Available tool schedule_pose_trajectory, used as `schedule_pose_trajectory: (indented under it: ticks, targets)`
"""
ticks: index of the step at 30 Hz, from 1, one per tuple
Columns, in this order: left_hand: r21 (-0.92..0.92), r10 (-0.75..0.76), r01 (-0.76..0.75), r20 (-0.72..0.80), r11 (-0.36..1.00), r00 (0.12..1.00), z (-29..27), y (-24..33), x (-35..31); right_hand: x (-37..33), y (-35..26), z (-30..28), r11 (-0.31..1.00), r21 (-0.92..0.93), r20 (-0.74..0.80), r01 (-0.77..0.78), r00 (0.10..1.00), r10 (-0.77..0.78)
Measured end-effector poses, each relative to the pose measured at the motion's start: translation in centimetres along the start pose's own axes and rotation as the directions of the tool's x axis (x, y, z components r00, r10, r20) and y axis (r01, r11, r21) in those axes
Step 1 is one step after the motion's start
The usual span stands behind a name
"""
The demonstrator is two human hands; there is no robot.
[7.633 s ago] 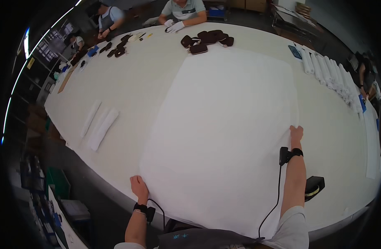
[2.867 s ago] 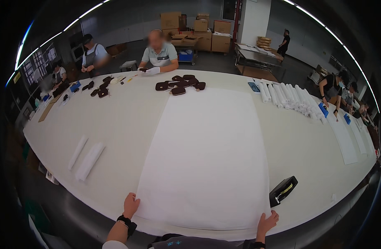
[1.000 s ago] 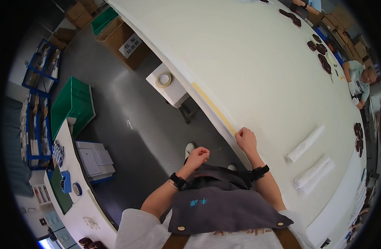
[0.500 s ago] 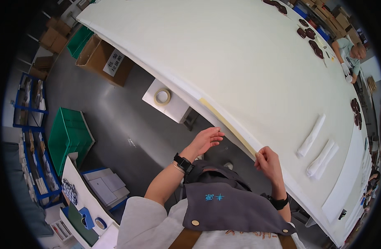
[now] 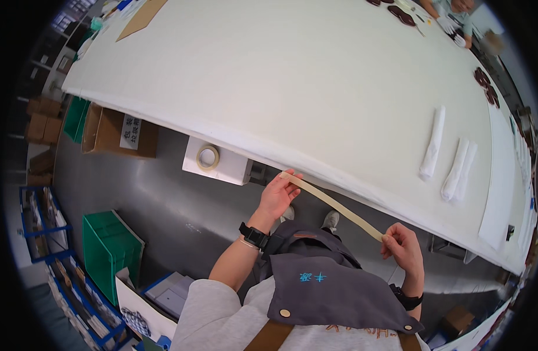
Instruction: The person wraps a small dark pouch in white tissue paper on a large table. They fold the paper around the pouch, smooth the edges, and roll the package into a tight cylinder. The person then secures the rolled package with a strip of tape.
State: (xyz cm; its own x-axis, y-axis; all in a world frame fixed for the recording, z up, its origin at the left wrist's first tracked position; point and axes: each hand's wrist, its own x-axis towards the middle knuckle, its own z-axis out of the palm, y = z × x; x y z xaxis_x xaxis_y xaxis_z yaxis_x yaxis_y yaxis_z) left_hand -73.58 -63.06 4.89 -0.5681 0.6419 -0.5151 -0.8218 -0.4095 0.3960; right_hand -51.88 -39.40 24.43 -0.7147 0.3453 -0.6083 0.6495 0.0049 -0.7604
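Note:
A long strip of pale yellow masking tape (image 5: 343, 209) stretches between my two hands, in front of the white table's near edge. My left hand (image 5: 277, 196) is closed on its upper left end, fingers close to the edge of the table. At the lower right end, my right hand (image 5: 405, 245) pinches the strip between thumb and curled fingers. The strip bows slightly between them. A roll of masking tape (image 5: 199, 158) lies on a small white stool (image 5: 229, 169) to the left, partly under the table.
The white-covered table (image 5: 269, 88) spans the far side, with white rolled bundles (image 5: 434, 143) at right. Dark red pieces (image 5: 402, 16) lie near a gloved co-worker (image 5: 453, 23). A cardboard box (image 5: 105, 131) and a green bin (image 5: 112, 248) stand on the floor at left.
The strip has come away from the table edge toward me. My left hand, apart from it before, now grips its left end; my right hand keeps its hold. The view has turned.

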Motion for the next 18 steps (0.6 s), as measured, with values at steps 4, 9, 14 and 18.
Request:
schedule_pose_trajectory:
  ticks: [4, 9, 14, 18]
  targets:
    - [0.282, -0.049, 0.047, 0.001, 0.958, 0.999, 2.3, -1.5, 1.0, -3.6, 3.9, -1.7, 0.987, 0.16, -0.14, -0.024, 0.989, 0.047]
    - [0.677, -0.085, 0.017, 0.068, 0.736, 0.994, 7.0, -6.0, 1.8, -9.5, 10.5, -5.4, 0.97, 0.244, -0.347, 0.014, 0.935, 0.074]
    - [0.817, -0.335, -0.034, 0.274, 0.575, 0.901, 13.2, -15.4, 2.6, -17.0, 21.0, -9.3, 0.947, 0.32, -0.567, 0.009, 0.803, 0.183]
    - [0.897, -0.473, -0.135, 0.344, 0.42, 0.811, 20.5, -26.0, 1.8, -23.3, 29.7, -14.9, 0.945, 0.326, -0.716, 0.029, 0.661, 0.227]
